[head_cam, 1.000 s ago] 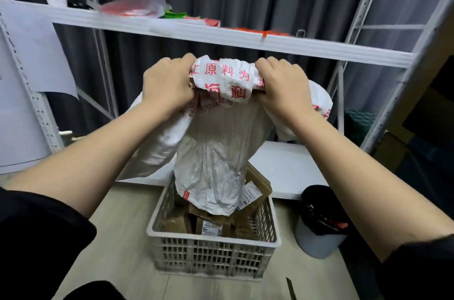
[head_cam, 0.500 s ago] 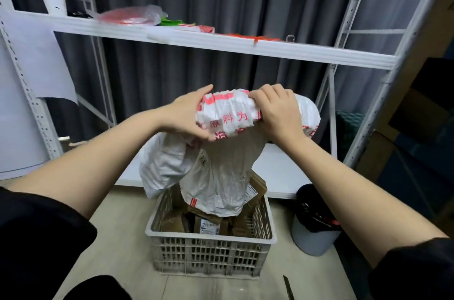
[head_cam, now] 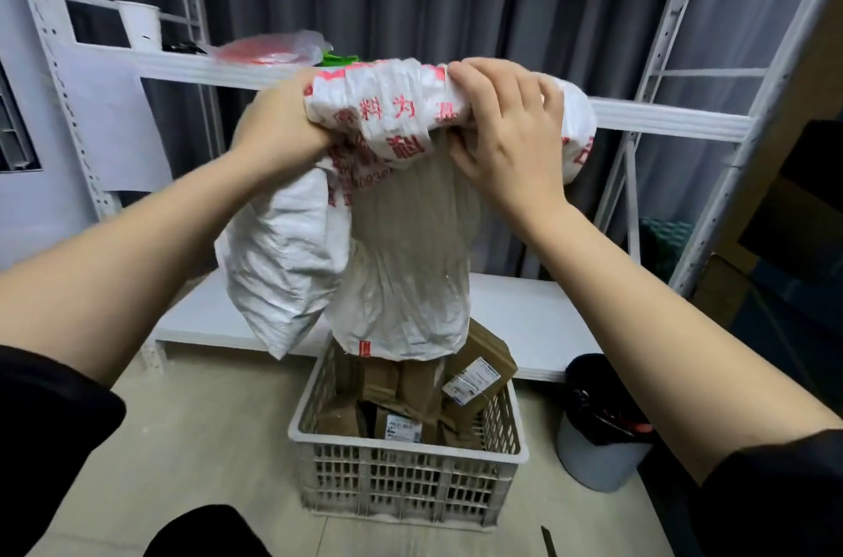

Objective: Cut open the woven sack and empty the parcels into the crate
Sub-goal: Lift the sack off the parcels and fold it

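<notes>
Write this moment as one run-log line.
left hand: grips sack | right hand: grips sack | woven sack: upended over crate | parcels: in crate

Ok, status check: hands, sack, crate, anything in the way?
Left hand and right hand grip upturned sack. Mouth hangs over crate, brown parcels inside. Nothing blocking.
</notes>
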The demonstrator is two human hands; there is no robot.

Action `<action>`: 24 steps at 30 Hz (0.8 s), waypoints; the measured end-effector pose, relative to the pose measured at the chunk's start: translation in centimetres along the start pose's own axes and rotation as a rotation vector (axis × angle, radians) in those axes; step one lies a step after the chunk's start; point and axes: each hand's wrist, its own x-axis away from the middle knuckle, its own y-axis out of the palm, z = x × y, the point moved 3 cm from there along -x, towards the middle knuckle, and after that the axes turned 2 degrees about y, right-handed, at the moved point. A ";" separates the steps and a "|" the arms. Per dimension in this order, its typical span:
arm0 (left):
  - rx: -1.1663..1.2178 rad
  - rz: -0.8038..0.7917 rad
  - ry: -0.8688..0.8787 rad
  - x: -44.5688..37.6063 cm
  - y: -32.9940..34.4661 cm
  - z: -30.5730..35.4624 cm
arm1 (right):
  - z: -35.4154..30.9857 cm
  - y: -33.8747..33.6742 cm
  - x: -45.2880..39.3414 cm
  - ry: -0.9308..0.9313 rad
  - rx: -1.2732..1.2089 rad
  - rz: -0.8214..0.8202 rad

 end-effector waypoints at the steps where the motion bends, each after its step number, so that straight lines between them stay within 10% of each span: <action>1: 0.004 0.018 -0.005 -0.2 -1.0 0.1 | -0.4 0.0 -0.5 0.008 -0.007 0.006; 24: -0.536 0.215 -0.030 1.1 -9.1 -1.0 | -6.6 3.2 -2.0 0.095 -0.378 -0.161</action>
